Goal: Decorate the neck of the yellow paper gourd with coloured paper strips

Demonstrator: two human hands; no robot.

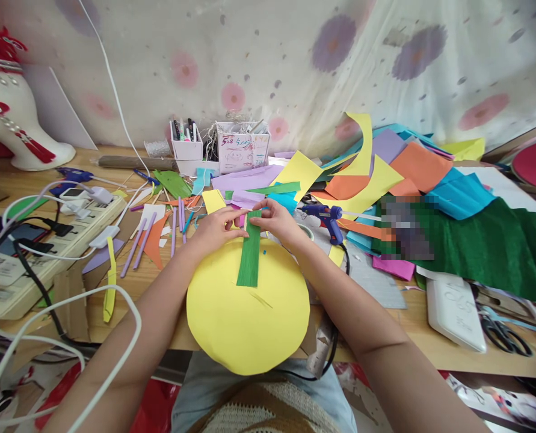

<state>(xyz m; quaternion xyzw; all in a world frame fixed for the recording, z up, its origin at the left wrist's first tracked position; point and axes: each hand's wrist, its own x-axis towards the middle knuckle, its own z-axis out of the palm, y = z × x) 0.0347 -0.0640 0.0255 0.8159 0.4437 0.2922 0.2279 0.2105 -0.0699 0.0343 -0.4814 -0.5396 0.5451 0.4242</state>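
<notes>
A large yellow paper disc (249, 331) lies at the table's front edge, overhanging toward my lap. Over its upper part runs a green crepe paper strip (249, 258), standing nearly lengthwise away from me. My left hand (220, 228) pinches the strip's far end from the left, fingertips closed at its edge. From the right, my right hand (274, 219) grips the same far end between thumb and fingers. A few pencil-like marks show on the disc below the strip. Just right of my right hand rests a blue glue gun (326, 219).
Coloured paper sheets (398, 162) pile up at the back right, beside dark green crepe paper (488, 240). Scissors (505, 331) and a white power bank (455, 313) lie at the right. Cables cross a power strip (60, 252) at the left. A pen box (186, 141) stands behind.
</notes>
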